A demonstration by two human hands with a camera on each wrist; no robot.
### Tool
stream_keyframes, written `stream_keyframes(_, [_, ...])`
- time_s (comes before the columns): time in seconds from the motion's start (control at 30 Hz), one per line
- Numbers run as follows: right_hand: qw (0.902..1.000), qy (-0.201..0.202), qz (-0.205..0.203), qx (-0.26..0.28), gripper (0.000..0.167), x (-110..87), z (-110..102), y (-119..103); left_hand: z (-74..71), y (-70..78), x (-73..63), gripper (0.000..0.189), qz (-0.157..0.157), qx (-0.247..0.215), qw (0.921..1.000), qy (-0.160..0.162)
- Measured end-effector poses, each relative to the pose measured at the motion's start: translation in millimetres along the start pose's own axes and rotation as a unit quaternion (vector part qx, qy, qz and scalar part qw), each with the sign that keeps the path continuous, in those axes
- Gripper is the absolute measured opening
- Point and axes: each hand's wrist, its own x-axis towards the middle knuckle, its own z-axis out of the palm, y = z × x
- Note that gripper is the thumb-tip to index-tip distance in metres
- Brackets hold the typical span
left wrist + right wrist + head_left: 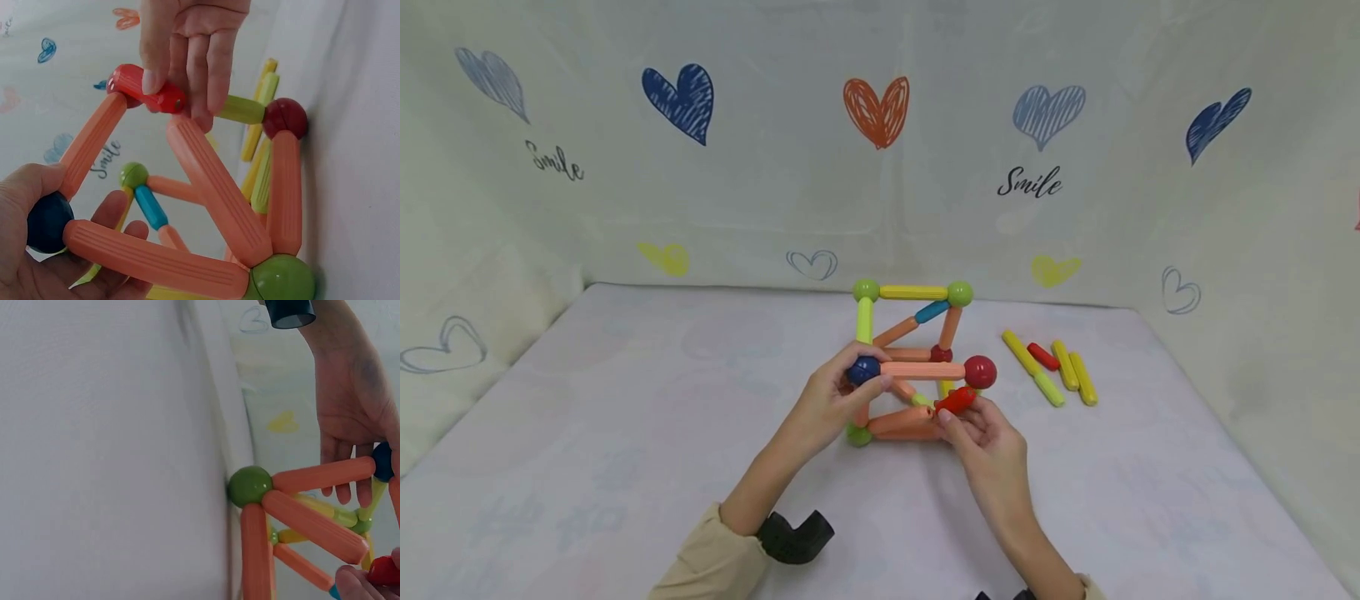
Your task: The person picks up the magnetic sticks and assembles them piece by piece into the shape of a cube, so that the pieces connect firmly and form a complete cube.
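Note:
A frame of magnetic rods and balls stands on the table. At its near upper left corner my left hand (829, 407) grips the dark blue ball (863, 370). An orange rod (922, 371) runs from there to a red ball (980, 372). My right hand (996, 446) pinches a short red rod (956, 401) just below that ball. In the left wrist view, one end of the red rod (147, 90) is by the red ball; whether they touch I cannot tell. Its other end is close to the upper end of a slanting orange rod (219, 187), which rises from a green ball (282, 279).
Right of the frame lie loose rods: a yellow one (1019, 348) end to end with a light green one (1048, 389), a short red one (1043, 356), and two short yellow ones (1083, 378). Behind the table (625, 400) hangs a cloth (760, 183) printed with hearts.

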Motion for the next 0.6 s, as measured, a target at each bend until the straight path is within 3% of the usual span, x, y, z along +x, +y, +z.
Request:
stream_keyframes(0.17, [0.9966,0.002,-0.022,-0.079,0.034,-4.1,-10,-6,-1.0,0.1,0.3,0.026,0.003,-0.001,1.0,-0.002])
stream_keyframes(0.27, [0.9943,0.003,-0.013,-0.105,0.032,-6.6,-17,-8,-0.4,0.0,0.6,0.026,0.001,-0.005,1.0,-0.004])
stream_keyframes(0.6, [0.9934,-0.019,0.043,-0.105,0.036,-2.8,-23,-9,0.8,-0.5,0.7,0.026,-0.01,0.004,0.9999,0.001])
